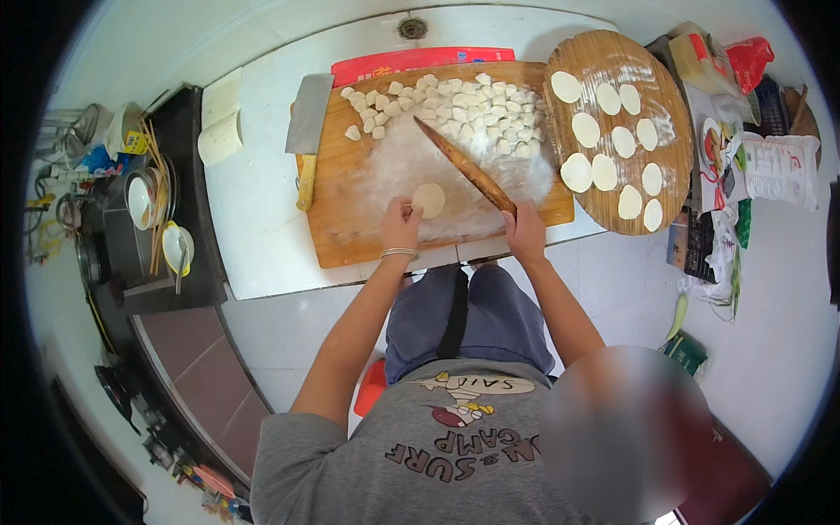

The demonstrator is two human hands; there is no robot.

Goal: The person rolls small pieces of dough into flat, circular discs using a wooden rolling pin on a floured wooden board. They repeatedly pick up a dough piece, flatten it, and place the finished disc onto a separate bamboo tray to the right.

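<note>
My left hand pinches the near left edge of a small round dough wrapper on the floured wooden board. In my right hand is the near end of a tapered wooden rolling pin, which slants up and left across the board, apart from the wrapper. Many small dough pieces lie along the board's far side. On a round wooden board at the right, several flat wrappers are spread out, some touching.
A cleaver with a yellow handle lies along the board's left edge. A red packet lies behind the board. Farther left, bowls and chopsticks stand on a dark counter. Bags and a plastic container crowd the right side.
</note>
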